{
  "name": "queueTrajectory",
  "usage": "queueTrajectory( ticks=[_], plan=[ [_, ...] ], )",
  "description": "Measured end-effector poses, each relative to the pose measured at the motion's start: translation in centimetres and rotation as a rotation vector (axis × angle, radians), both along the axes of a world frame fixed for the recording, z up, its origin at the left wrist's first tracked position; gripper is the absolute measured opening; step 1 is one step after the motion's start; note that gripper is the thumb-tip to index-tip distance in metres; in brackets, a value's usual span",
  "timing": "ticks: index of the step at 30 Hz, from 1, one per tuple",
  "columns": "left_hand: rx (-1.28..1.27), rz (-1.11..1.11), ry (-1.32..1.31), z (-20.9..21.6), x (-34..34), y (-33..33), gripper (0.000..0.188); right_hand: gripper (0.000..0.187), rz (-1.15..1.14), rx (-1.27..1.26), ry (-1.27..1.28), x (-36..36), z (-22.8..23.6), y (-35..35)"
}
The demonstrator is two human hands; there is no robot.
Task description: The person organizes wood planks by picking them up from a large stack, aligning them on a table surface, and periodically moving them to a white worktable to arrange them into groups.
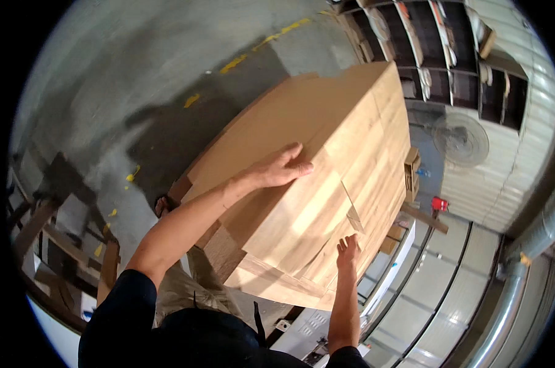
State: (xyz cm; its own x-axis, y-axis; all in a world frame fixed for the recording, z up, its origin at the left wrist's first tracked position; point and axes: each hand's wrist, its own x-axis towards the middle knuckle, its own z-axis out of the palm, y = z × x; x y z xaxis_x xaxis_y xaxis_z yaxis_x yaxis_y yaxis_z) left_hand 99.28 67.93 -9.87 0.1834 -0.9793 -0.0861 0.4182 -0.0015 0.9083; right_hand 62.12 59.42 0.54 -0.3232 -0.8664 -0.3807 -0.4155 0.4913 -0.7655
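Observation:
A large stack of light wood-grain boards (375,147) lies before me, its upper face made up of several planks with offset joints. My left hand (285,167) is at the left edge of this face, fingers stretched out and thumb apart. Closer to me, my right hand (348,250) is over the boards with its fingers loosely bent and separate. Just beyond those fingertips a small pale strip (355,221) lies at a joint. Whether the right fingertips touch the wood I cannot tell. A plain brown face (283,116) of the stack is on the left.
Grey concrete floor with yellow marks (233,63) extends to the left. Dark shelving (437,55) stands at the far right, with a round fan (461,140) nearby. Wooden frames (69,245) are at the lower left. A silver duct (504,319) runs along the right.

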Motion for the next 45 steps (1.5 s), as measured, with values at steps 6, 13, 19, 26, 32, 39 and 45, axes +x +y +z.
queueTrajectory(
  ticks=[6, 13, 19, 26, 32, 39, 45],
  plan=[
    [0.069, 0.057, -0.399, 1.3, 1.0, -3.4, 0.092, 0.039, -0.139, 0.061, 0.173, -8.2, 1.1, -8.6],
    [0.233, -0.088, -0.467, 3.1, 1.2, -4.6, 0.071, 0.075, -0.086, 0.006, -0.044, -15.4, -3.4, -16.1],
    [0.309, -0.139, -0.478, 4.9, 1.9, -4.5, 0.077, 0.023, 0.087, -0.061, -0.297, -14.6, -3.6, -17.3],
    [0.335, -0.15, -0.492, 5.7, 1.9, -4.5, 0.072, 0.012, -0.042, -0.098, -0.231, -13.0, -2.6, -16.5],
    [0.319, -0.126, -0.475, 5.6, 1.8, -4.4, 0.069, 0.013, -0.009, -0.08, -0.247, -12.3, -2.1, -15.7],
    [0.307, -0.116, -0.482, 4.7, 1.5, -4.7, 0.075, 0.012, 0.001, -0.11, -0.293, -13.3, -3.1, -16.1],
    [0.275, -0.094, -0.492, 4.5, 1.5, -4.7, 0.073, 0.014, -0.025, -0.106, -0.316, -14.2, -3.4, -16.4]
  ],
)
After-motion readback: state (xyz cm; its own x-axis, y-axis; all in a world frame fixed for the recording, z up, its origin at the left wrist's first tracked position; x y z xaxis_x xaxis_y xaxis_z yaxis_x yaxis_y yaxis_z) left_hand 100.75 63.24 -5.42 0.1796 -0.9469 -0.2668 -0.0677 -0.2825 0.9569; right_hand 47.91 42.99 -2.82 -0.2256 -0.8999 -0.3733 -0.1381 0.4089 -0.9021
